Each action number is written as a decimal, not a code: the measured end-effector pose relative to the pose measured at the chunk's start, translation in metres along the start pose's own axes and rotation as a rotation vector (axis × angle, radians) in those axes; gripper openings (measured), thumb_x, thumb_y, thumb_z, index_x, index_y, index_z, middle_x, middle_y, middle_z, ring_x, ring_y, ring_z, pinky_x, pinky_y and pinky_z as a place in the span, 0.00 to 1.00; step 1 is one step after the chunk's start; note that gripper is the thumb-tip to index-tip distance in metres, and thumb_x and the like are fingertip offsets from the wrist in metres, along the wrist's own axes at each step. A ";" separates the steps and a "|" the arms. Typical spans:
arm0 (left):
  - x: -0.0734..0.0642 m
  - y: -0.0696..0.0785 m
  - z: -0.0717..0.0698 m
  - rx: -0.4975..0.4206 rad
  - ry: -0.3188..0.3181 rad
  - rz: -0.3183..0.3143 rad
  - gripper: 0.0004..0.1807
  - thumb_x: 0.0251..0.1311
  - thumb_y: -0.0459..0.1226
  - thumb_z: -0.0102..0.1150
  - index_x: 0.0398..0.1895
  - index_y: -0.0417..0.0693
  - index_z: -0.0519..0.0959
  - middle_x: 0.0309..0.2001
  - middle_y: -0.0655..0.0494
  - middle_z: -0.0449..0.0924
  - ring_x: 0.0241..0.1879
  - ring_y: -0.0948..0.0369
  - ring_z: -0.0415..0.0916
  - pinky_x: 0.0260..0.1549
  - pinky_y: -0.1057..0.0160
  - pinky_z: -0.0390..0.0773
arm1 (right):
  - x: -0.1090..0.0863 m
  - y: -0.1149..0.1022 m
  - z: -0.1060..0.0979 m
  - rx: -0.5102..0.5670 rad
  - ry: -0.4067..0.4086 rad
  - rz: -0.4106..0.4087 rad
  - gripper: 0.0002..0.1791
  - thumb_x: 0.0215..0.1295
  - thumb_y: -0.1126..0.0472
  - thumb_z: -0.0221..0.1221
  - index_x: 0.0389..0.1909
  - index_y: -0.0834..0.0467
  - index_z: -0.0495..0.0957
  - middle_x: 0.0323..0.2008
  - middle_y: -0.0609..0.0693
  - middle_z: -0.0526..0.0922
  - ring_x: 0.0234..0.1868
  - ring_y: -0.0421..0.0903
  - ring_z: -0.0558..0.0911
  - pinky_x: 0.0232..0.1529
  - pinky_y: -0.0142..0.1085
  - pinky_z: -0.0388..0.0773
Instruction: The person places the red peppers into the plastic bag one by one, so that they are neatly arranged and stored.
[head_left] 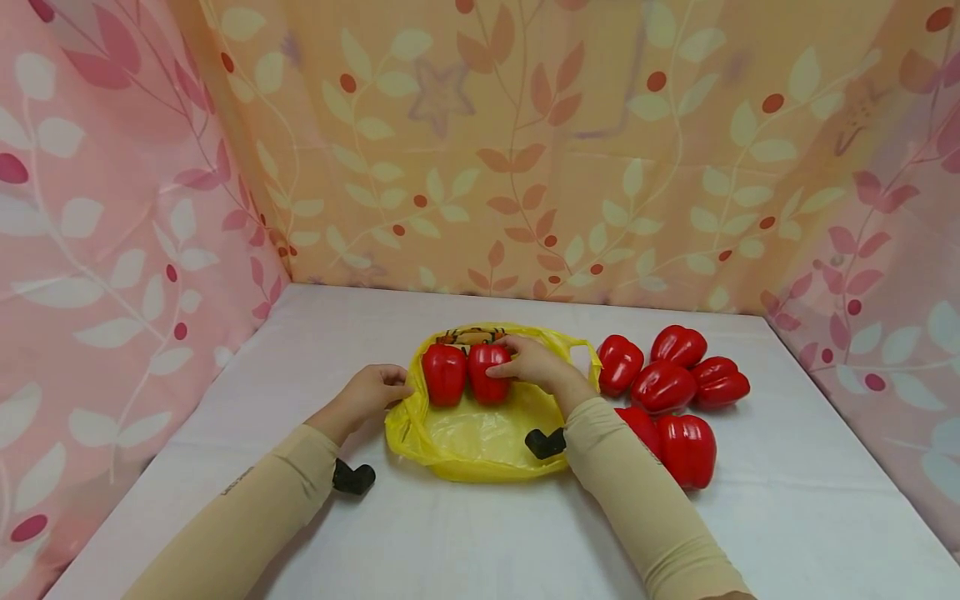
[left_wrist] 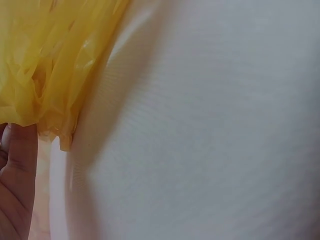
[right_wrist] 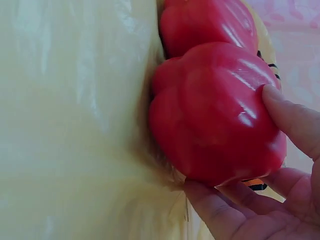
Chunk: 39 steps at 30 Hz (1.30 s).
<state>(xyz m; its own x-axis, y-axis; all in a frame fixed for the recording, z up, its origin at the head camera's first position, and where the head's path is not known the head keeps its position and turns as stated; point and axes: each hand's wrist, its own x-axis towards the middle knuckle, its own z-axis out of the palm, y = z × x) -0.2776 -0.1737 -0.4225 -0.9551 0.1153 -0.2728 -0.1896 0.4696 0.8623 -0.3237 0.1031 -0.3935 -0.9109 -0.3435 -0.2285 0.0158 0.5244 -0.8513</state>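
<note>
The bag (head_left: 487, 472) lies in the middle of the table (head_left: 450, 546), its mouth spread wide and facing up, so both peppers within show plainly from above. At its 9 o'clock edge the left hand (head_left: 370, 392) has its fingers curled in on the rim and seems to pinch the thin film, probably because such limp plastic would sag without a steadying grip

Just inside the far rim, at 12 o'clock, the right hand (head_left: 534, 364) grips one pepper (head_left: 485, 388): thumb on one side, fingers bent around the other, opened only as far as that round body demands. A hold from opposite sides likely suits skin this glossy, which may slip under fewer fingers

The second pepper (head_left: 444, 377) stands at 10 o'clock, just beside the held one, and the two perhaps brace each other against the bag's wall

Outside, four peppers (head_left: 663, 386) cluster between 2 and 3 o'clock, and two more (head_left: 687, 452) sit between 3 and 4, one partly behind the right sleeve (head_left: 637, 492), all on the right hand's side and so within its easy reach
</note>
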 end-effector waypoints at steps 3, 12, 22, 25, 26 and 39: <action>-0.001 0.001 -0.001 -0.006 0.003 -0.004 0.08 0.58 0.34 0.57 0.41 0.43 0.78 0.35 0.50 0.75 0.34 0.58 0.71 0.35 0.67 0.77 | 0.001 0.001 0.001 0.001 0.015 -0.011 0.32 0.50 0.57 0.67 0.57 0.57 0.68 0.53 0.54 0.71 0.50 0.50 0.72 0.49 0.40 0.74; -0.002 0.001 0.000 -0.014 0.004 -0.012 0.08 0.58 0.34 0.57 0.41 0.43 0.78 0.35 0.50 0.75 0.34 0.58 0.72 0.36 0.66 0.77 | -0.001 0.001 0.001 -0.078 0.082 0.001 0.32 0.49 0.53 0.67 0.55 0.58 0.69 0.51 0.55 0.74 0.50 0.50 0.72 0.52 0.42 0.71; -0.003 0.002 -0.001 -0.003 0.003 -0.020 0.08 0.58 0.34 0.57 0.41 0.43 0.77 0.35 0.50 0.75 0.35 0.58 0.72 0.35 0.66 0.77 | -0.001 0.002 0.003 -0.092 0.111 -0.019 0.29 0.49 0.52 0.68 0.52 0.59 0.73 0.49 0.53 0.76 0.48 0.50 0.72 0.53 0.43 0.70; -0.003 0.001 -0.001 -0.007 0.004 -0.008 0.08 0.58 0.34 0.57 0.41 0.42 0.77 0.35 0.50 0.75 0.34 0.58 0.72 0.36 0.66 0.77 | -0.001 0.002 0.002 -0.104 0.110 -0.017 0.30 0.49 0.52 0.68 0.52 0.58 0.73 0.50 0.53 0.76 0.49 0.50 0.72 0.54 0.43 0.70; -0.003 0.001 0.000 -0.009 0.005 -0.011 0.08 0.58 0.34 0.57 0.41 0.42 0.77 0.35 0.50 0.75 0.34 0.58 0.72 0.36 0.66 0.77 | -0.002 0.001 0.002 -0.107 0.106 -0.019 0.30 0.49 0.52 0.68 0.53 0.58 0.73 0.51 0.53 0.76 0.49 0.50 0.72 0.54 0.43 0.69; -0.005 0.002 0.000 0.001 0.005 -0.010 0.08 0.58 0.34 0.57 0.41 0.43 0.78 0.35 0.50 0.75 0.34 0.58 0.72 0.35 0.67 0.76 | -0.017 -0.014 -0.025 -0.163 0.077 -0.007 0.31 0.50 0.48 0.66 0.56 0.54 0.71 0.54 0.50 0.75 0.55 0.50 0.71 0.57 0.46 0.67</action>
<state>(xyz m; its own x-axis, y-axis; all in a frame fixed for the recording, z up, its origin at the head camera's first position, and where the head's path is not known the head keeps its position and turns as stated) -0.2736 -0.1733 -0.4192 -0.9542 0.1062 -0.2796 -0.1992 0.4718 0.8589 -0.3187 0.1209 -0.3654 -0.9399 -0.2901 -0.1803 -0.0520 0.6434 -0.7638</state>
